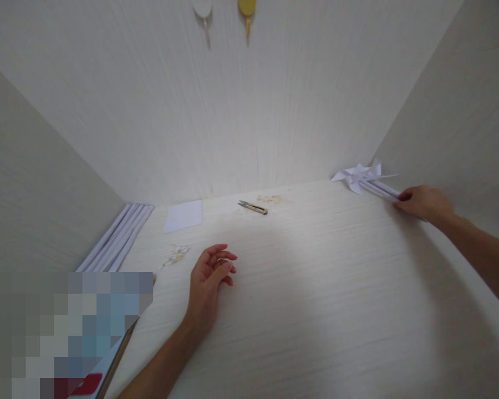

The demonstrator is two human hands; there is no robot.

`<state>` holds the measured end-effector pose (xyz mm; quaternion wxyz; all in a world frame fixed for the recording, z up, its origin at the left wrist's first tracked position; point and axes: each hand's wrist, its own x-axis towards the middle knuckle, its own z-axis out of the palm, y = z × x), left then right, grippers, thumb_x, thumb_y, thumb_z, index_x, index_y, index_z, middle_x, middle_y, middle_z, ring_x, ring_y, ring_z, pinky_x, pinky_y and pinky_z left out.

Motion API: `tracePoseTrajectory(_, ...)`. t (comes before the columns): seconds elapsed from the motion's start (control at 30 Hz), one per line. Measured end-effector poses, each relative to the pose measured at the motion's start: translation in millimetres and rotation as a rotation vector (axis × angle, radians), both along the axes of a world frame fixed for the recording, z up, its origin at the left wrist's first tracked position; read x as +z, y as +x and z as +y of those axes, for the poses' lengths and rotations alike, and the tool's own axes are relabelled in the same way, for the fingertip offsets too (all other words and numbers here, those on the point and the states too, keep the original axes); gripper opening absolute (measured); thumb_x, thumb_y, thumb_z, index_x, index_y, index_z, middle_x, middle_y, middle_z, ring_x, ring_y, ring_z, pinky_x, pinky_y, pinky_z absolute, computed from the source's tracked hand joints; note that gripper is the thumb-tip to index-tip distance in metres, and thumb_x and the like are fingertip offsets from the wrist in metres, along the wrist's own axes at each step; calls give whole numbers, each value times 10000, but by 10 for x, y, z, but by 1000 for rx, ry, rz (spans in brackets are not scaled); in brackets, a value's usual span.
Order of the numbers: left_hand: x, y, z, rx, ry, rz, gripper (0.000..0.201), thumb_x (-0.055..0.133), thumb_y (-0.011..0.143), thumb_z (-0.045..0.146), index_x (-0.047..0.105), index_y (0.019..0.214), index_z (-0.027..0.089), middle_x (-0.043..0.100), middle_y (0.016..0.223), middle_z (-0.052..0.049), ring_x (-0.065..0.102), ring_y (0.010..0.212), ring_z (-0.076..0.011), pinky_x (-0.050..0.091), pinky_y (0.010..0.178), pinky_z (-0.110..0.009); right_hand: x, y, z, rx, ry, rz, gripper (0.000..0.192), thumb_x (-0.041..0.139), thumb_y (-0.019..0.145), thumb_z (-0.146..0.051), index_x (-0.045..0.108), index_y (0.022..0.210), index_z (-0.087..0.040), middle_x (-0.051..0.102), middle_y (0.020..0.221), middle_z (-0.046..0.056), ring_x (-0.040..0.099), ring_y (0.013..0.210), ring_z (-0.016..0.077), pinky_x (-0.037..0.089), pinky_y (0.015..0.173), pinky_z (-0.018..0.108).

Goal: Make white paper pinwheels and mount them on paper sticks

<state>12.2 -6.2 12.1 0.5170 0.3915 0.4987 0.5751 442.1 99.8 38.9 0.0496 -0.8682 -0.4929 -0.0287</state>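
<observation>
My right hand (426, 204) is at the right wall, its fingers closed around the near end of the rolled-paper sticks (380, 189) of white paper pinwheels. The folded pinwheel heads (357, 175) lie in the far right corner; they overlap, so I cannot tell how many there are. My left hand (212, 274) hovers over the middle of the table, palm inward, fingers loosely bent and apart, with nothing in them. Beyond it lie small thread snips (253, 207), blades pointing left. A white square of paper (183, 216) rests flat to their left.
Several rolled white paper tubes (118, 235) lie along the left wall. Small scraps (175, 255) and crumbs (270, 198) are on the pale wood-grain table (299, 310). Two hooks, one white (203, 8) and one yellow (247, 8), hang on the back wall. The lower left is pixelated.
</observation>
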Motion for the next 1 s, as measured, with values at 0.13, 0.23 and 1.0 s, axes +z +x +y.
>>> tracePoseTrajectory(0.13, 0, 1, 6, -3, -5, 0, 314, 594, 602, 198, 526, 907, 160, 590, 759, -11, 499, 560, -82, 364, 430, -179, 36, 8, -23, -24, -33, -2, 290, 569, 654, -229, 646, 904, -102, 615, 894, 154, 504, 632, 178, 325, 512, 278)
tracePoseTrajectory(0.23, 4, 4, 7, -3, -1, 10, 313, 593, 604, 196, 526, 908, 157, 588, 760, -13, 498, 561, -82, 363, 429, -179, 72, 4, -47, -24, -60, 6, 307, 556, 667, -235, 638, 928, -96, 611, 917, 156, 511, 654, 186, 328, 516, 277)
tracePoseTrajectory(1.0, -11, 7, -5, -49, 51, 12, 286, 549, 587, 152, 506, 870, 156, 575, 733, -3, 497, 545, -83, 369, 416, -186, 131, -1532, -584, 419, 344, 669, 63, 564, 572, -219, 537, 533, -178, 539, 562, 16, 473, 509, 137, 358, 509, 260)
